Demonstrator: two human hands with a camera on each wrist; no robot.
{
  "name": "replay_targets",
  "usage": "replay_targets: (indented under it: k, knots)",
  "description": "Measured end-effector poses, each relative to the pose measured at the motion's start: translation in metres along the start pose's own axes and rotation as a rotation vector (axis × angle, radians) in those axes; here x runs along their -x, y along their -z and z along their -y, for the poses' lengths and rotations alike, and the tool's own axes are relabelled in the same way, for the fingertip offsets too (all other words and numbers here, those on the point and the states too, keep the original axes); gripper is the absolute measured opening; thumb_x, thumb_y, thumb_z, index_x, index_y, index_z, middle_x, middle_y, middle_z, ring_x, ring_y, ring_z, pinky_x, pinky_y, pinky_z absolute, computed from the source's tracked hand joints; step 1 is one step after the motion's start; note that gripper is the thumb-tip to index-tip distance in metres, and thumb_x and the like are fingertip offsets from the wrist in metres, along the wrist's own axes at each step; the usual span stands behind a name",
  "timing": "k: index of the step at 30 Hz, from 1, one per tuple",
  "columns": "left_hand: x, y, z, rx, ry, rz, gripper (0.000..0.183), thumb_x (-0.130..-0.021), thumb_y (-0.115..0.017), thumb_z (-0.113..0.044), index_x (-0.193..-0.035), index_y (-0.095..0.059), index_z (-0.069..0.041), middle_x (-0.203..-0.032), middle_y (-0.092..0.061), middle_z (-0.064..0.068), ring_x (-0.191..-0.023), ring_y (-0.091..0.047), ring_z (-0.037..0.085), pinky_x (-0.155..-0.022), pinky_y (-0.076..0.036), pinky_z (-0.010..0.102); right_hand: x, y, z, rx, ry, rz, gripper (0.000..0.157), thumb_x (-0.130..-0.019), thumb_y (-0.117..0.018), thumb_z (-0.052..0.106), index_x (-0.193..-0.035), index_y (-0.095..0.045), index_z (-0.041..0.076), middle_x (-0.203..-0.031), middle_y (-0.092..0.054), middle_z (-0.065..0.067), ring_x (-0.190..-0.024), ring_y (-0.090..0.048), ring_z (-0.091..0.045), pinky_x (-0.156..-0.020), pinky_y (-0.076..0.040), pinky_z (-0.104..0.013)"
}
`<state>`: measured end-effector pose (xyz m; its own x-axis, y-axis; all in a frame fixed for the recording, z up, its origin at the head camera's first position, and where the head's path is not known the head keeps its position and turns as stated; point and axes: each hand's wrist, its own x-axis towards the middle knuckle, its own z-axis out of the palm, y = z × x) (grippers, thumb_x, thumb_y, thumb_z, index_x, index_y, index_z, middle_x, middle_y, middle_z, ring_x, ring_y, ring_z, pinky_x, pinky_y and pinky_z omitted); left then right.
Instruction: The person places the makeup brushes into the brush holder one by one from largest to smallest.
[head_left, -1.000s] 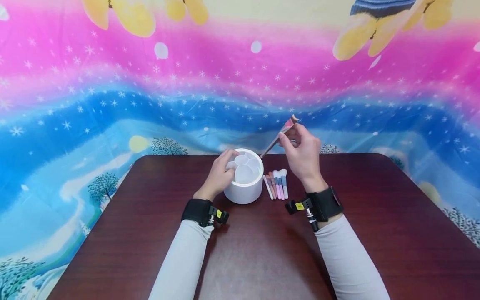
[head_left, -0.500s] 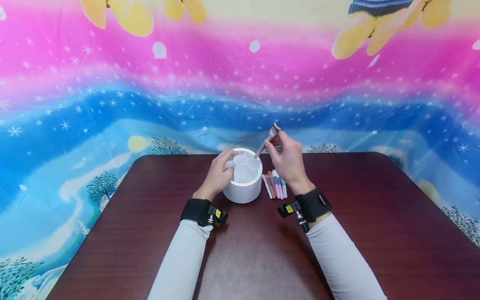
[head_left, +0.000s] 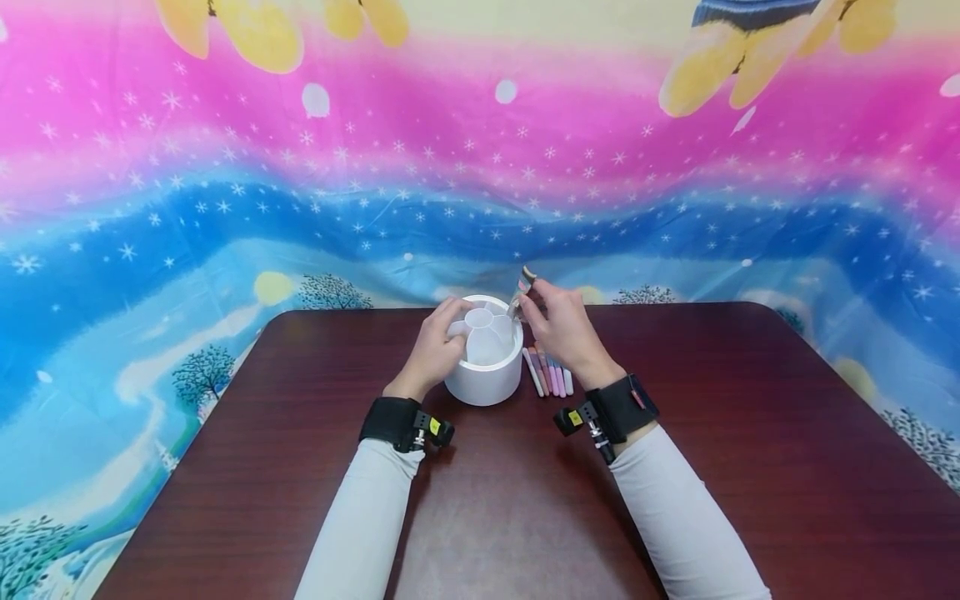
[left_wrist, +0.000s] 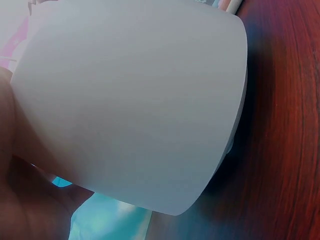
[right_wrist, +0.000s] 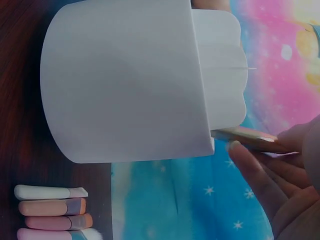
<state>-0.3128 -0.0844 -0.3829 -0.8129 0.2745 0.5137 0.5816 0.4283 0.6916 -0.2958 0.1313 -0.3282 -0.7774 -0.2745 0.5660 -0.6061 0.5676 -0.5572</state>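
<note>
A round holder (head_left: 483,367) is stood on the bench (head_left: 525,500), toward its far edge and near the middle. The left hand (head_left: 435,350) is placed against the holder's left side. The right hand (head_left: 558,329) is held just right of the rim, and a brush (head_left: 521,292) is pinched in it, its lower end inside the holder's right compartment. A row of brushes (head_left: 549,377) is laid on the bench just right of the holder, below the right hand. A backdrop cloth (head_left: 480,167) is hung behind the bench.

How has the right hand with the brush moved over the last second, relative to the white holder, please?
Yes. The right hand with the brush has come down and leftward toward the white holder, whose place on the table is unchanged; the brush's lower end now dips inside its rim.
</note>
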Motion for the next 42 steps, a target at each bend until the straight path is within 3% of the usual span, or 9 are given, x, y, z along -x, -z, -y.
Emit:
replay_targets:
  k: [4,12,20,25,32,36,42]
  knots:
    - [0.000,0.000,0.001,0.001,0.003,0.001,0.045,-0.077,-0.045,0.005,-0.114,-0.056,-0.018,-0.115,-0.052,-0.005,-0.105,-0.045,0.012,-0.088,-0.040,0.044,0.000,0.003,-0.001,0.014,-0.012,-0.019,0.038,-0.097,-0.047,0.020,-0.131,-0.048,0.002,-0.110,-0.062,-0.009,-0.095,-0.058,-0.014,-0.080,-0.050,-0.034]
    - [-0.001,-0.002,0.002,-0.002,0.008,0.003,0.046,-0.077,-0.045,0.005,-0.116,-0.056,-0.018,-0.118,-0.051,-0.005,-0.110,-0.044,0.011,-0.091,-0.039,0.046,-0.002,0.023,-0.010,0.020,-0.009,-0.129,0.034,-0.094,-0.050,0.014,-0.126,-0.052,0.001,-0.112,-0.062,-0.010,-0.093,-0.058,-0.013,-0.081,-0.050,-0.035]
    - [-0.002,-0.002,0.000,-0.007,0.008,0.006,0.046,-0.078,-0.045,0.005,-0.117,-0.056,-0.019,-0.118,-0.051,-0.005,-0.111,-0.043,0.010,-0.092,-0.039,0.044,0.003,0.047,-0.024,0.076,-0.078,-0.163,0.037,-0.094,-0.050,0.016,-0.129,-0.051,0.003,-0.115,-0.060,-0.012,-0.094,-0.058,-0.019,-0.079,-0.049,-0.040]
    - [-0.001,-0.001,0.000,0.003,0.003,0.004,0.045,-0.078,-0.046,0.005,-0.116,-0.056,-0.018,-0.116,-0.052,-0.003,-0.109,-0.045,0.012,-0.091,-0.040,0.045,0.007,0.052,-0.036,0.129,-0.175,-0.110,0.034,-0.092,-0.052,0.011,-0.124,-0.054,0.000,-0.107,-0.061,-0.014,-0.092,-0.057,-0.024,-0.077,-0.048,-0.043]
    - [-0.001,-0.001,0.003,0.015,0.000,-0.009,0.045,-0.077,-0.046,0.005,-0.114,-0.057,-0.018,-0.113,-0.053,-0.005,-0.106,-0.046,0.011,-0.090,-0.040,0.044,0.010,0.047,-0.052,0.203,-0.358,0.085,0.033,-0.090,-0.057,0.012,-0.119,-0.055,-0.003,-0.102,-0.061,-0.017,-0.091,-0.057,-0.027,-0.077,-0.048,-0.044]
    - [-0.001,-0.002,0.004,0.014,-0.001,-0.014,0.045,-0.076,-0.046,0.006,-0.113,-0.058,-0.018,-0.111,-0.053,-0.006,-0.104,-0.046,0.010,-0.089,-0.040,0.043,0.013,0.044,-0.058,0.245,-0.393,0.172,0.032,-0.090,-0.058,0.013,-0.116,-0.055,-0.004,-0.100,-0.061,-0.018,-0.089,-0.056,-0.029,-0.076,-0.047,-0.044]
    - [-0.002,-0.002,0.003,0.017,-0.014,-0.020,0.045,-0.075,-0.046,0.006,-0.112,-0.058,-0.018,-0.111,-0.054,-0.006,-0.105,-0.046,0.010,-0.089,-0.040,0.043,0.015,0.039,-0.065,0.272,-0.404,0.207,0.031,-0.089,-0.059,0.012,-0.114,-0.057,-0.005,-0.096,-0.062,-0.019,-0.084,-0.057,-0.029,-0.072,-0.047,-0.043]
